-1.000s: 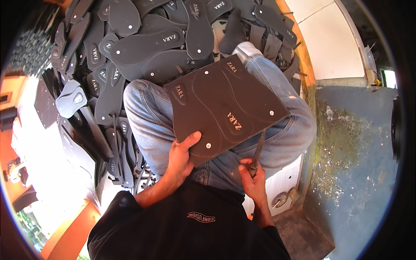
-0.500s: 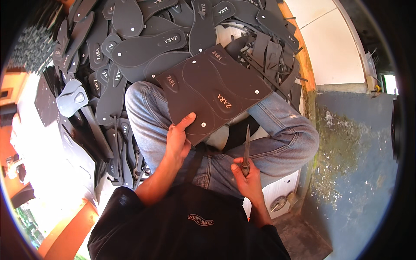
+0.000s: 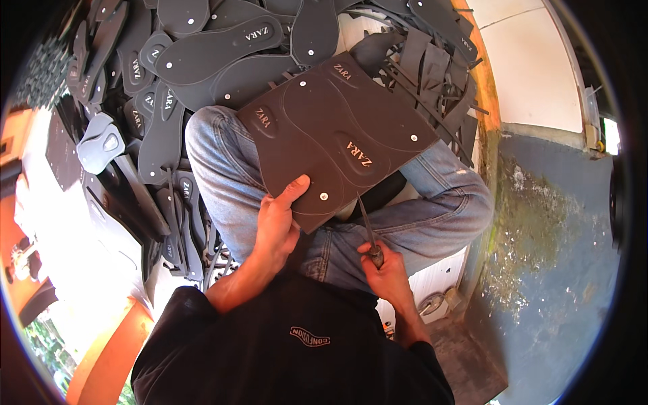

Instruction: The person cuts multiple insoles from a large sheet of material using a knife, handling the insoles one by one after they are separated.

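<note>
My left hand (image 3: pixel 278 219) grips the near left corner of a dark foam sheet (image 3: pixel 314 128), thumb on top and fingers underneath. Sole outlines are pressed into the sheet, with pale lettering and white dots. It lies tilted across my crossed, jeans-clad legs (image 3: pixel 223 175). In my right hand (image 3: pixel 388 273) is a knife (image 3: pixel 368 226) with a narrow blade, my fingers closed round its handle. The blade points up and slightly left, its tip close to the sheet's near edge; I cannot tell whether they touch.
Cut-out dark soles (image 3: pixel 216 50) are heaped beyond and to the left of my legs. Foam offcuts (image 3: pixel 422 74) lie at the far right. A grey sole-shaped piece (image 3: pixel 101 143) rests on the left pile. On the right are an orange edge (image 3: pixel 487 67) and a stained blue-grey surface (image 3: pixel 547 236).
The knife has tilted left, and its tip has come nearer the sheet's near edge. My left hand keeps its hold on the sheet. The whole view has shifted slightly.
</note>
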Demonstrator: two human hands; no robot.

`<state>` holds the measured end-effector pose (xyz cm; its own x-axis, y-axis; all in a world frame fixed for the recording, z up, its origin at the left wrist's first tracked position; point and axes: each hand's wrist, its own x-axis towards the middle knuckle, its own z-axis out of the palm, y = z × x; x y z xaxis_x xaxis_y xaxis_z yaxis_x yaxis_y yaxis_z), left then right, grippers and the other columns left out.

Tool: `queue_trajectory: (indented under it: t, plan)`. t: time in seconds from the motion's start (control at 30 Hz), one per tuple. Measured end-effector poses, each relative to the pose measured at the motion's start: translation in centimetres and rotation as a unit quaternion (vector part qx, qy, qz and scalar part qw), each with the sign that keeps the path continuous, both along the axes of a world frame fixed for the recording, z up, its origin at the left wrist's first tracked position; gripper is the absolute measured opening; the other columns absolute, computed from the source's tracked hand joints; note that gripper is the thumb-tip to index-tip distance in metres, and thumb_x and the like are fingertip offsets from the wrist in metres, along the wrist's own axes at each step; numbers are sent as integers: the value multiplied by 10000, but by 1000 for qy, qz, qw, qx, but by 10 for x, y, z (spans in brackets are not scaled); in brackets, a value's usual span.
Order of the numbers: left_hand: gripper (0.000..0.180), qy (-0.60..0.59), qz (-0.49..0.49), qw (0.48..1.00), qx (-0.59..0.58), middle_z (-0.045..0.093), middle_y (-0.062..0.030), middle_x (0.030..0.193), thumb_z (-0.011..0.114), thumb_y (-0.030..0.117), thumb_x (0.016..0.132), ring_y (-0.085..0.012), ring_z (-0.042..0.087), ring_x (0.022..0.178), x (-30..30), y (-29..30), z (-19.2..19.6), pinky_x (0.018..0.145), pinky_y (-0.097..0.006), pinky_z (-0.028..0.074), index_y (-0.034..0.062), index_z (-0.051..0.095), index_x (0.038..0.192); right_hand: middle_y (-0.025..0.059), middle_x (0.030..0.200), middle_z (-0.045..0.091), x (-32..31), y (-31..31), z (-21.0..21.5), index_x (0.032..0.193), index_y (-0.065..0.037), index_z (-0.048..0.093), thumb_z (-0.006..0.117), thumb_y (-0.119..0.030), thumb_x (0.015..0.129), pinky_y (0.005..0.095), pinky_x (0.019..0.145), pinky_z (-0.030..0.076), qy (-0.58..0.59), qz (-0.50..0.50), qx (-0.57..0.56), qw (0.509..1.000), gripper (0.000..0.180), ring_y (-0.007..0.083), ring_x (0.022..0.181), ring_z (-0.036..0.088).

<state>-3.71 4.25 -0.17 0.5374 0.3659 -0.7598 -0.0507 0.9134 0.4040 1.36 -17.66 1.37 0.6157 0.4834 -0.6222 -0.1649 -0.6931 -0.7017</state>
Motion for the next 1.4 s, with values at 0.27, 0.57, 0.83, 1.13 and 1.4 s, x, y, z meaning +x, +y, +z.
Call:
queue_trajectory:
  t: [0.27, 0.57, 0.83, 1.13, 1.4]
  plan:
    - [341, 0, 12, 1000, -6, 612, -120, 1048, 659, 126, 840, -217, 631, 929, 0, -4, -2, 804, -333, 545, -29, 541, 1119, 136, 549, 540, 3, 7, -4, 857, -32, 614, 554, -33, 762, 368, 524, 442, -50, 18, -23, 998, 112, 290, 504, 563]
    - [337, -7, -24, 1000, -5, 614, -107, 1061, 672, 87, 827, -203, 621, 947, -6, 2, -11, 824, -319, 531, -16, 550, 1124, 184, 668, 613, 5, 24, -13, 807, -19, 608, 562, -50, 760, 404, 595, 480, -68, 22, -60, 996, 73, 382, 670, 618]
    - [287, 5, -28, 1000, -5, 625, -79, 1035, 674, 79, 823, -186, 624, 933, -9, 7, -11, 809, -308, 533, 18, 585, 1089, 215, 666, 596, 15, 38, -13, 781, -15, 585, 590, -98, 775, 455, 600, 470, -79, 58, -85, 992, 83, 427, 695, 587]
    - [275, -7, -32, 999, -9, 626, -69, 1013, 667, 73, 827, -169, 627, 905, -12, 9, -15, 784, -290, 543, 25, 586, 1086, 196, 687, 614, 20, 58, -21, 765, -7, 597, 548, -50, 781, 428, 632, 476, -99, 80, -103, 986, 67, 402, 713, 611]
    - [273, -2, -42, 999, -13, 628, -69, 1003, 658, 65, 833, -159, 629, 890, -12, 12, -13, 771, -283, 543, 13, 581, 1090, 218, 702, 614, 23, 74, -31, 788, 9, 604, 550, -43, 773, 445, 650, 470, -108, 62, -87, 988, 76, 427, 748, 598]
